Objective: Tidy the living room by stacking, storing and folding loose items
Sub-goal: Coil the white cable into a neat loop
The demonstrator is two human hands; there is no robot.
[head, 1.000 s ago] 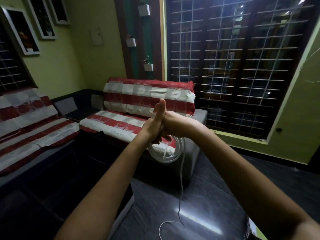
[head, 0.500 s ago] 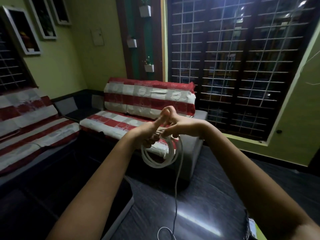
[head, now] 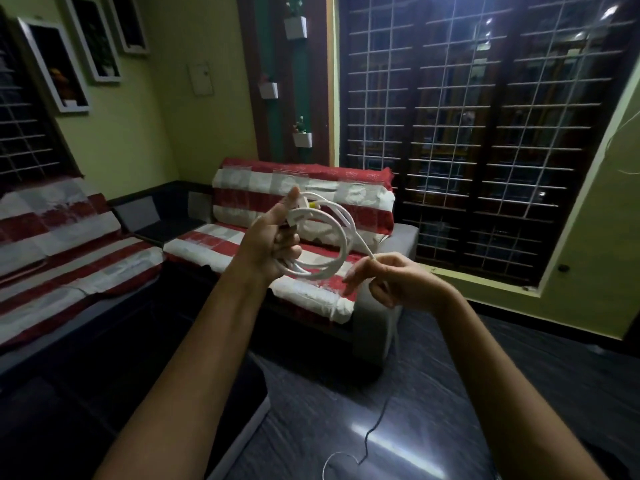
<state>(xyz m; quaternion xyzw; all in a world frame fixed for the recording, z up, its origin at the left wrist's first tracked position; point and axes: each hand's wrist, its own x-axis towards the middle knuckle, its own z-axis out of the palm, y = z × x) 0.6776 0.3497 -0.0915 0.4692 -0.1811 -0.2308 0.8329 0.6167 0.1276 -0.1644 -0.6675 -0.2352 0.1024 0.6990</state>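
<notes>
Coiling goes on: the left hand (head: 273, 244) grips the cable (head: 341, 237) coil, loops standing upright. The right hand (head: 391, 282) pinches the free run at the coil's four o'clock; the tail drops toward six o'clock to the floor (head: 450, 393). Judged next: carry the run up toward twelve.

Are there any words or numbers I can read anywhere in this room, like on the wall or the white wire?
There are none to read.
The pale plate on the wall has a tiny dark mark, too small and blurred to read.
The framed pictures show dim shapes, no letters.
The white cable, coiled in the left hand and pinched by the right hand, shows no print.
</notes>
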